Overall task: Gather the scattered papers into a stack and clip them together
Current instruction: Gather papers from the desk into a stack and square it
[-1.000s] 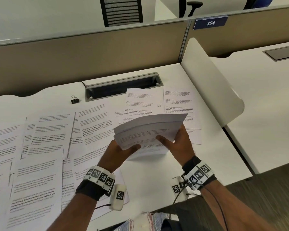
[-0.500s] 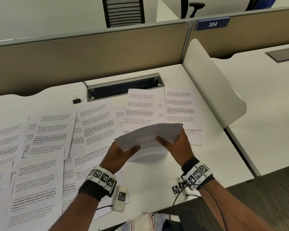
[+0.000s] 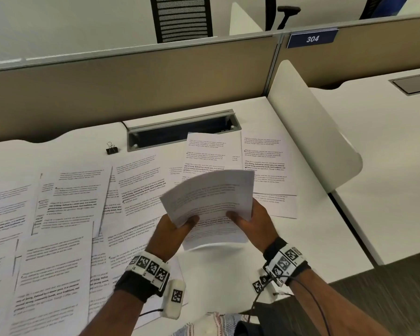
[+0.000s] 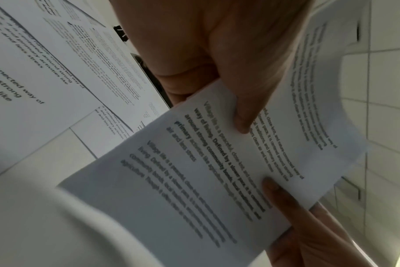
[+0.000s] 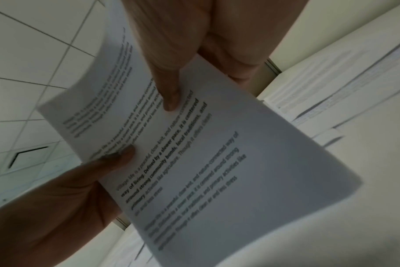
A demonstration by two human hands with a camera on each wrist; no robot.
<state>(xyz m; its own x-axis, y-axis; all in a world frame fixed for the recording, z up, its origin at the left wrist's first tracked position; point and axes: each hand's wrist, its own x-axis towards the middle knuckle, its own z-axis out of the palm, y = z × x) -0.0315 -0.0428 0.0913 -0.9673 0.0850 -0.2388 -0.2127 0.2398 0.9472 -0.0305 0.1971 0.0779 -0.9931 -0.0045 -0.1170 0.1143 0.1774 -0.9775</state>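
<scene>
A thin stack of printed papers (image 3: 209, 200) is held in the air over the white desk (image 3: 301, 238), its top curling back toward me. My left hand (image 3: 177, 226) grips its left edge, thumb on the printed face. My right hand (image 3: 250, 219) grips the right edge the same way. Both wrist views show the stack (image 4: 217, 171) (image 5: 194, 153) close up with a thumb pressed on the text. Several loose printed sheets (image 3: 66, 204) lie scattered over the desk's left and middle. A black binder clip (image 3: 111, 149) stands at the back, left of the cable slot.
An open grey cable slot (image 3: 182, 132) runs along the desk's back edge below the beige partition (image 3: 131, 93). A white curved divider (image 3: 310, 132) bounds the desk on the right. Two sheets (image 3: 262, 163) lie beyond the hands. The desk's front edge is near my wrists.
The held stack has dipped and come back up, and its top edge now bends toward me more than a second ago. Both hands keep their grip in about the same place.
</scene>
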